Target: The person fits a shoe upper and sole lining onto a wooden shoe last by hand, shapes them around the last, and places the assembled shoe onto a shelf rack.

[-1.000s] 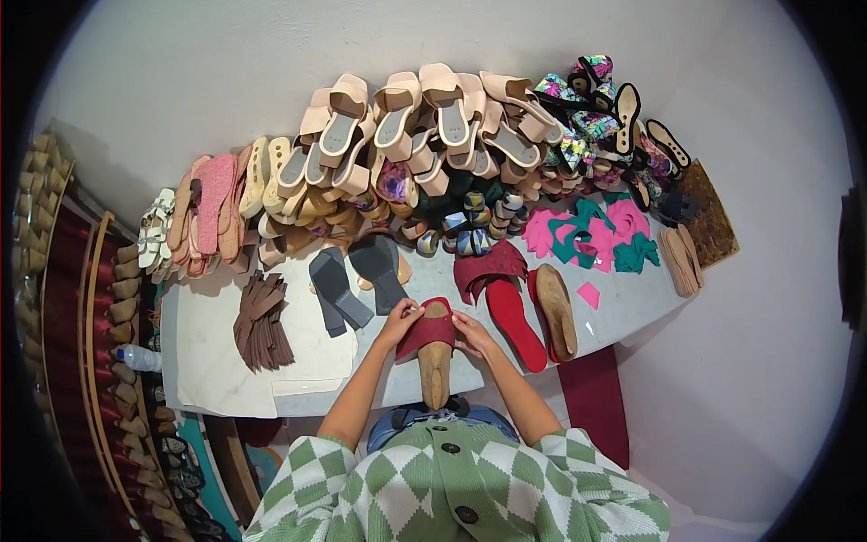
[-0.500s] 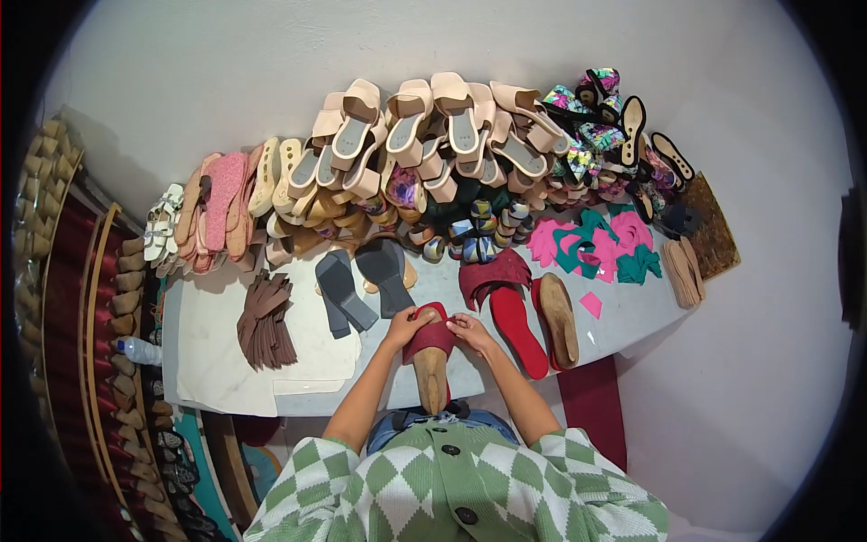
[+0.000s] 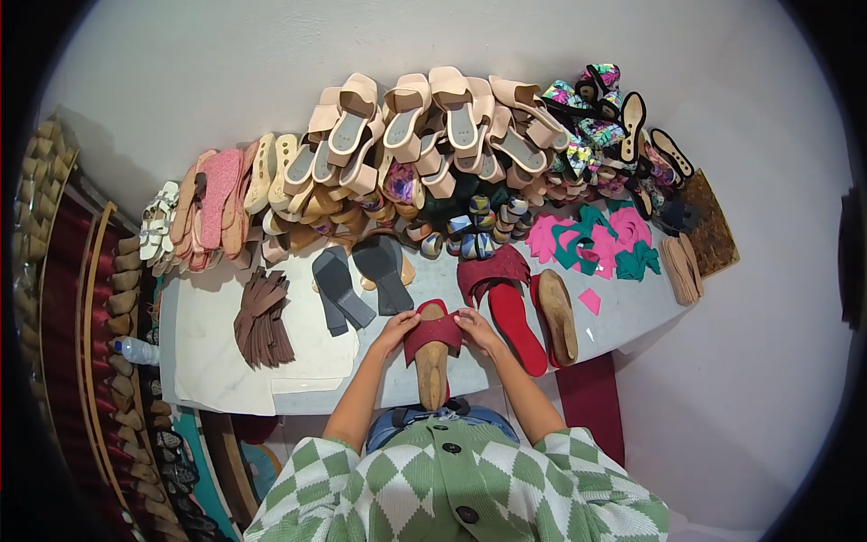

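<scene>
A wooden shoe last (image 3: pixel 433 375) stands in front of me, heel toward my body, with a red insole (image 3: pixel 433 305) showing around its toe. Across the front of the last lies a maroon sandal strap (image 3: pixel 432 336). My left hand (image 3: pixel 397 328) grips the strap's left end, thumb and fingers closed at its edge. On the other side, my right hand (image 3: pixel 477 329) pinches the right end. To the right, a loose red insole (image 3: pixel 518 331) lies beside another wooden last (image 3: pixel 558 318) with red under it. Behind them is a stack of maroon straps (image 3: pixel 492 272).
Two dark grey soles (image 3: pixel 343 291) lie left of the last, near brown strips (image 3: pixel 265 321) on white sheets. Beige heeled sandals (image 3: pixel 406 113) are piled along the wall. Pink and teal pieces (image 3: pixel 596 242) lie at right. A bottle (image 3: pixel 137 350) stands by the left racks.
My right hand has moved from near the toe to the strap's right end. The strap now spreads wider across the last, and my left hand has shifted to its left edge.
</scene>
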### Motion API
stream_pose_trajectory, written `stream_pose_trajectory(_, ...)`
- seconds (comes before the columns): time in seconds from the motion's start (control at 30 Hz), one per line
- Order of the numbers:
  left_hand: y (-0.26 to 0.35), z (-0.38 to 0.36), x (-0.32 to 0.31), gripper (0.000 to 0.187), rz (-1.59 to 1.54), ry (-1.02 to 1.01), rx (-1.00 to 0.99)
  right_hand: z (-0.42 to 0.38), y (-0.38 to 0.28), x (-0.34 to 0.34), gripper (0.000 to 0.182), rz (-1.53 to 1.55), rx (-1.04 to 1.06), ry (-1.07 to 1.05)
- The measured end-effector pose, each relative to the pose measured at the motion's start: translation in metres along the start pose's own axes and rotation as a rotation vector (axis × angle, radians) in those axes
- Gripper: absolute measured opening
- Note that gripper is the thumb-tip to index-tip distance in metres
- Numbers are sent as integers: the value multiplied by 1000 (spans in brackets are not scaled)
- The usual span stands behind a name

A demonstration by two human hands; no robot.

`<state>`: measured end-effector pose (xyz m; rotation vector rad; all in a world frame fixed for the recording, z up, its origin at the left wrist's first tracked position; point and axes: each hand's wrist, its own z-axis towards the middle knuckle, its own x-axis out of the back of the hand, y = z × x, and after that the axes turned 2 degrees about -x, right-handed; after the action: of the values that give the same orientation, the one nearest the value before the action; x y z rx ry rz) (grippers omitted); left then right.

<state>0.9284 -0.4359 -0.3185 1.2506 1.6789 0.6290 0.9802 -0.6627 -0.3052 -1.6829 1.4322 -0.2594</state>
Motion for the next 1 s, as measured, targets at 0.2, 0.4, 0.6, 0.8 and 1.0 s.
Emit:
stream_pose_trajectory(0.2, 1, -3, 7, 47, 157, 8, -6, 5, 14, 5, 44, -89, 100, 66)
stream_pose_trajectory(0.4, 5, -3, 13, 51, 213, 26, -102, 6, 14, -7, 66, -445, 277, 54)
stream_pose_trajectory(0.6, -13, 2, 14, 46, 432, 181, -171, -27, 2, -31, 128, -750, 18, 4)
stream_pose_trajectory(0.8, -10, -18, 3, 40, 600, 240, -119, -34, 12, -43, 124, -636, 181, -42)
stream_pose_trajectory(1.0, -12, -25, -3, 38, 601, 256, -90, -40, 1, -40, 118, -663, 206, -78)
